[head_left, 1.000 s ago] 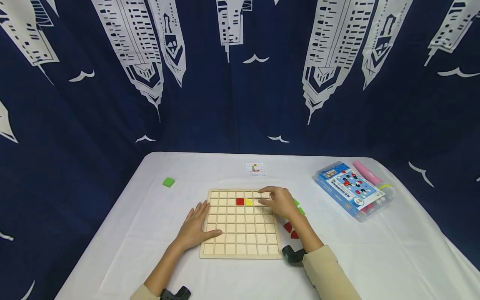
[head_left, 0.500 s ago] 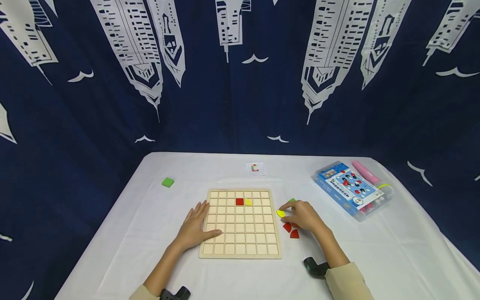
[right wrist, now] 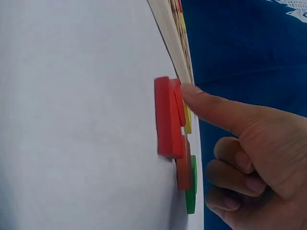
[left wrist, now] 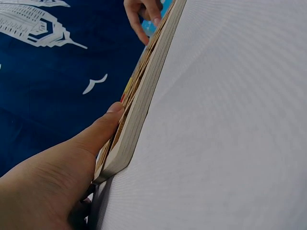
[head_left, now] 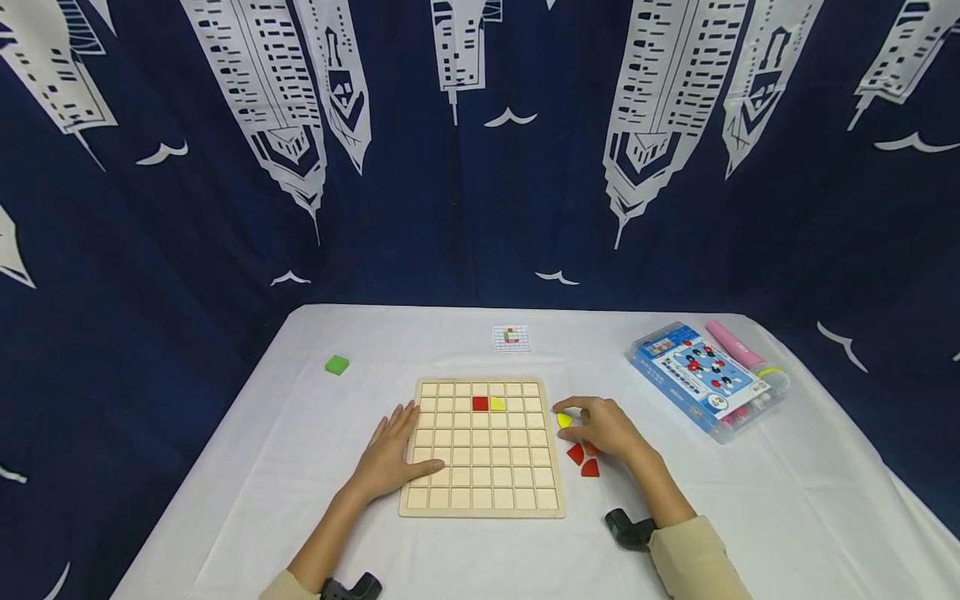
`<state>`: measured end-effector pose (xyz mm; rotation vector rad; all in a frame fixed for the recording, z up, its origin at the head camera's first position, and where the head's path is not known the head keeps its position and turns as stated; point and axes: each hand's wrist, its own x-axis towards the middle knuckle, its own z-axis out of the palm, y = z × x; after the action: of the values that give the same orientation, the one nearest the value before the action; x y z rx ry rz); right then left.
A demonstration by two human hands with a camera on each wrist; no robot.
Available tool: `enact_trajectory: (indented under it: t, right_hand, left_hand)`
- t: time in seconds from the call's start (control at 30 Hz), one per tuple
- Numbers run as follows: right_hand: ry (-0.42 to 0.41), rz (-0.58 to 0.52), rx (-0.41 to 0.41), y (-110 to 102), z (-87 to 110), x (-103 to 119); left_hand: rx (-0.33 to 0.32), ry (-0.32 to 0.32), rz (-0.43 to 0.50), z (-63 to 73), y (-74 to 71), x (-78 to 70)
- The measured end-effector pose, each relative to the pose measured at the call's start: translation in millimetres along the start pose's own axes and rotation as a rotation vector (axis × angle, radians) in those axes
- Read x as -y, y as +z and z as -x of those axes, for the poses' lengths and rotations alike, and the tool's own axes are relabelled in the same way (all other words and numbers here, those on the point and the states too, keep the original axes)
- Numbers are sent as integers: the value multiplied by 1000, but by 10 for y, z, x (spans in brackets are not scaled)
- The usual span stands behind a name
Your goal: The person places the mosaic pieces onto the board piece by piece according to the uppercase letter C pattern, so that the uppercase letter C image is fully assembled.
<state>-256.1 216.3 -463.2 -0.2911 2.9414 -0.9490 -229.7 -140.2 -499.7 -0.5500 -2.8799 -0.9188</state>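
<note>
Evidently the step in hand is picking up the next coloured piece for the wooden grid board [head_left: 480,477], which lies in the middle of the desk [head_left: 247,467], well in from its left and right edges. Of the 2 hands, the left hand [head_left: 386,460] lies spread at the board's left side, thumb over the rim, apparently to steady it. The right hand [head_left: 606,427] pinches a loose yellow piece [head_left: 564,422] between thumb and index finger just beside the board's right side, its other 3 fingers curled; whether the piece has left the desk I cannot tell. On the board, in the 2nd row from the far side, sit a red square [head_left: 480,404] and, in the next cell to the right, a yellow tile [head_left: 497,404]. By the right hand wait 2 red pieces [head_left: 590,469], an orange piece [head_left: 592,448] and some green [right wrist: 191,191], perhaps 1 piece or 2. A green square [head_left: 337,364] lies towards the desk's far left corner, a clear case [head_left: 697,379] near the far right corner, and a small pattern card [head_left: 512,337] near the middle of the far edge. Judging by that card, too small to read fully, the next move probably calls for carrying the yellow piece over the board, turning its rounded side the right way and lowering it squarely into 1 cell.
</note>
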Motion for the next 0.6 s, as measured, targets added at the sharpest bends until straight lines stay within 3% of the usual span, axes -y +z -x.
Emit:
enact_trajectory:
  t: [0.3, 0.6]
  right_hand:
    - [6, 13, 9, -73, 44, -54]
    - [-29, 53, -58, -47, -31, 29]
  left_hand:
    - [1, -11, -2, 3, 1, 1]
    - [7, -9, -9, 3, -15, 0]
